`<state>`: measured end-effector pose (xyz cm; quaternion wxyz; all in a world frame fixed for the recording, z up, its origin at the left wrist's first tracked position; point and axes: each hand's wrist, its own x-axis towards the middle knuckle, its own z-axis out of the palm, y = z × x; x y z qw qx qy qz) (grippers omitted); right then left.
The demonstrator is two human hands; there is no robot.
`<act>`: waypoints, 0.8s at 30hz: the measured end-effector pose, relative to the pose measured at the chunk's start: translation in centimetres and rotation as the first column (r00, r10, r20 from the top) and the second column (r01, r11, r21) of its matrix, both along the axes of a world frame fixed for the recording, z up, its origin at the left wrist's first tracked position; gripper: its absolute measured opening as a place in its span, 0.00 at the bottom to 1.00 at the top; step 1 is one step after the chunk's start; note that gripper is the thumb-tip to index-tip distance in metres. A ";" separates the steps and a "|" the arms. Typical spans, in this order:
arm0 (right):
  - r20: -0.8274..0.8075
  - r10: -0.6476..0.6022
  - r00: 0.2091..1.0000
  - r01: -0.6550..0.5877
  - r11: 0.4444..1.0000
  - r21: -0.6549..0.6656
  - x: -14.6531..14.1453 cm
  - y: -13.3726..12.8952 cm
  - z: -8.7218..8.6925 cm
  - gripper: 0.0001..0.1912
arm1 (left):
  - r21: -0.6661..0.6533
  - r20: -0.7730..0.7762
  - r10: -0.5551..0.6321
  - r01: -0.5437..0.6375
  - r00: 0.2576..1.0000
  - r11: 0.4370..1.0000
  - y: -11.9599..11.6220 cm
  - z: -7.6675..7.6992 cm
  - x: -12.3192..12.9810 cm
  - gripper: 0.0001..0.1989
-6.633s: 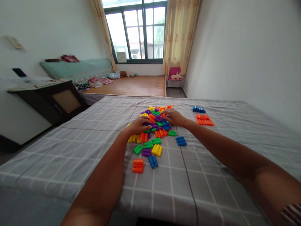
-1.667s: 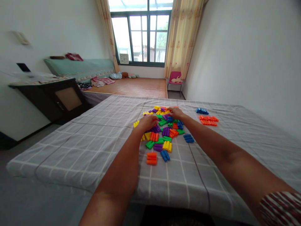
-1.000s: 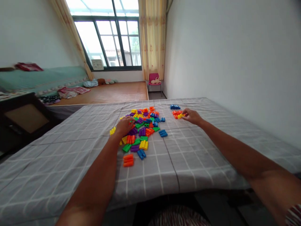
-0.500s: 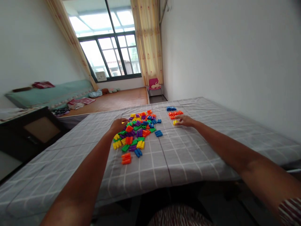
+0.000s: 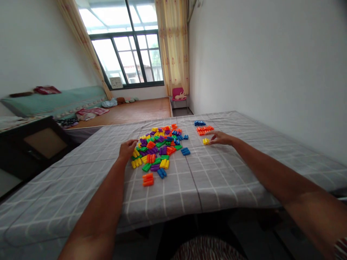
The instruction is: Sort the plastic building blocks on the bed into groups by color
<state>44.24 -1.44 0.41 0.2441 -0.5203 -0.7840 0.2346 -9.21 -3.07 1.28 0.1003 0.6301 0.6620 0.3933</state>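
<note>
there's the yellow block (image 5: 206,141), right of the frame's middle, short glossy tubes joined side by side, resting on the grey checked cloth (image 5: 225,169)! the right hand (image 5: 221,138) reaches across palm down, fingers well parted, thumb at the block's right end, with no grip on it. over to centre left, the left hand (image 5: 127,148) is loosely curled beside the multicoloured pile (image 5: 162,151); can't tell if it holds anything. orange blocks (image 5: 204,130) and blue blocks (image 5: 200,123) sit just above the yellow one. upper left, a square clock (image 5: 116,82), markings too small to read.
</note>
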 end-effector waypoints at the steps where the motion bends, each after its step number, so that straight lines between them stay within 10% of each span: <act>1: -0.007 -0.037 0.999 0.038 0.998 0.041 -0.2 0.1 0.6 0.26 | 0.013 0.016 0.000 0.000 1.000 1.000 0.0 -0.4 -0.1 0.20; 5: -0.106 -0.066 0.992 0.086 0.976 0.202 -3.6 0.6 3.1 0.16 | 0.025 -0.038 -0.058 0.059 0.998 0.998 -0.2 -1.1 -0.6 0.20; 11: 0.011 0.289 0.957 -0.284 0.932 0.226 -15.5 -1.5 4.3 0.13 | -0.100 -0.319 0.016 -0.050 0.948 0.994 -0.9 -1.1 -1.6 0.21; 17: 0.247 0.556 0.794 -0.603 0.771 0.205 -22.2 -3.5 1.9 0.12 | -0.094 -0.149 -0.092 0.079 0.985 0.992 -1.7 -1.4 -1.3 0.23; 24: 0.076 0.437 0.896 -0.424 0.796 0.431 -21.7 -2.7 -1.8 0.16 | -0.022 -0.100 -0.158 0.157 0.982 0.987 -1.3 -1.3 -2.1 0.17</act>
